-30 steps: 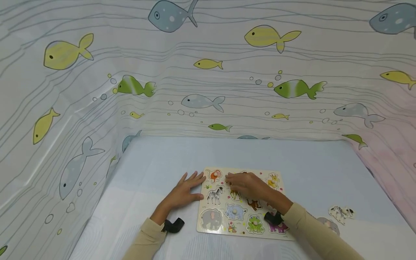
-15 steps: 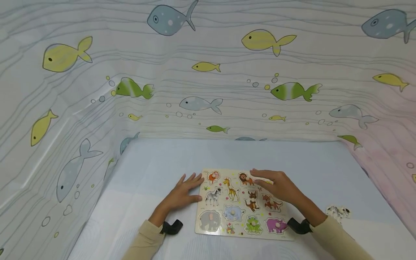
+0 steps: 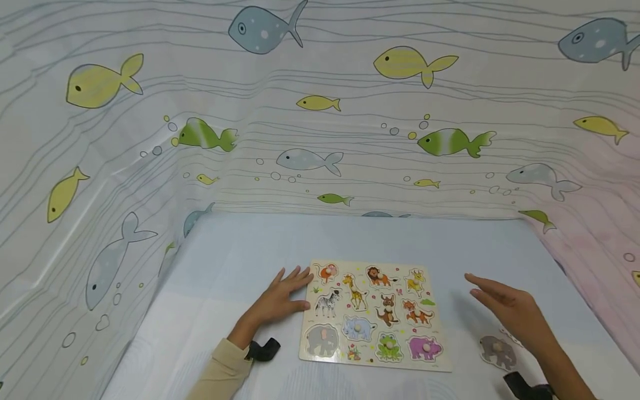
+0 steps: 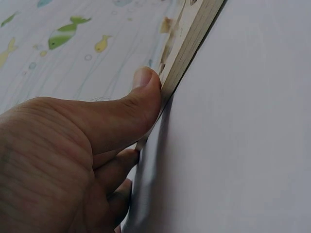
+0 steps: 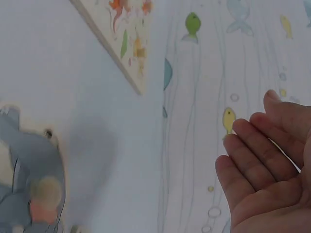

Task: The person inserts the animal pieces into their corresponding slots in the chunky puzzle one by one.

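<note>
A wooden animal puzzle board [image 3: 350,358] lies flat in the head view, with several animal pieces in it, such as the lion [image 3: 380,276] and the purple hippo [image 3: 425,348]. My left hand [image 3: 277,300] rests at its left edge, fingers spread and thumb touching the side, as the left wrist view confirms with the thumb [image 4: 141,97]. To the right of the board, my right hand [image 3: 515,311] is raised above the table, fingers extended and holding nothing. Beneath it lies a loose elephant piece [image 3: 498,352], with a zebra piece mostly hidden by the hand and forearm.
The light table [image 3: 240,244] extends around the board. Fish-printed sheeting [image 3: 300,128] rises behind it and along both sides. A black band with a camera mount [image 3: 265,350] sits on the left wrist, and a similar one [image 3: 527,388] on the right.
My right hand has moved right, from over the board to above the loose pieces, uncovering the giraffe, the lion and other animals. My left hand has stayed at the board's edge.
</note>
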{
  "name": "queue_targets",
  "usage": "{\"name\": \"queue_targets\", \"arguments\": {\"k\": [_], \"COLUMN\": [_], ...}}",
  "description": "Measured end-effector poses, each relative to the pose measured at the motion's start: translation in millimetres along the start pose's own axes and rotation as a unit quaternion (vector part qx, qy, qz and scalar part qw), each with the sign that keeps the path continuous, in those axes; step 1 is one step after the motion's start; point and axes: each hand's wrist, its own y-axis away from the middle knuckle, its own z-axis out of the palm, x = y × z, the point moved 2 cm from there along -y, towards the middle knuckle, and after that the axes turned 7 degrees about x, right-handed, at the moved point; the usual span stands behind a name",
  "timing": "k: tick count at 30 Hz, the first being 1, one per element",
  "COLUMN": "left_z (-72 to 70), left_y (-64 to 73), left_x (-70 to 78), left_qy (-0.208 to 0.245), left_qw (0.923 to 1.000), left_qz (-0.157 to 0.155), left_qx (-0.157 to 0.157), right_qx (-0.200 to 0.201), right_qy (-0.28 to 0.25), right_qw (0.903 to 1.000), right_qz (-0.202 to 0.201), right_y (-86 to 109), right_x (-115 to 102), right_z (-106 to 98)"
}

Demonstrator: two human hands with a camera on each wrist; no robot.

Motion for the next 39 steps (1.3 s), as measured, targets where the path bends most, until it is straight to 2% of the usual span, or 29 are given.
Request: {"name": "queue_targets", "arguments": {"k": [2, 7, 14, 17, 23, 26, 33, 39], "left_z": [0.0, 0.7, 1.4, 1.8, 3.4, 4.0, 4.0, 3.6], "left_y": [-0.2, -0.2, 1.1, 1.2, 0.8, 0.7, 0.4, -0.7], "left_x": [-0.7, -2.4, -4.4, -4.6, -5.3, -5.5, -4.2, -4.2], "left_qy": [-0.001, 0.002, 0.003, 0.007, 0.006, 0.002, 0.002, 0.0], "left_qw": [1.0, 1.0, 1.0, 1.0, 1.0, 1.0, 1.0, 0.9999], "left_qz": [0.001, -0.002, -0.005, -0.006, -0.006, -0.008, -0.008, -0.003], "left_qx": [-0.001, 0.001, 0.003, 0.002, 0.003, 0.002, 0.005, 0.01], "right_qx": [0.005, 0.031, 0.063, 0.075, 0.12, 0.119, 0.129, 0.154], "right_qy": [-0.015, -0.004, 0.032, 0.032, -0.022, -0.018, 0.004, 0.012], "right_qw": [0.9992, 0.9927, 0.9747, 0.9625, 0.9316, 0.9288, 0.9377, 0.9339], "right_qz": [0.037, 0.117, 0.212, 0.259, 0.343, 0.351, 0.323, 0.322], "right_y": [8.3, 25.7, 45.2, 52.3, 61.9, 66.3, 71.6, 71.1], "right_x": [12, 39, 65, 78, 99, 106, 121, 125], "right_z": [-13, -36, -42, -39, -31, -30, -26, -12]}}
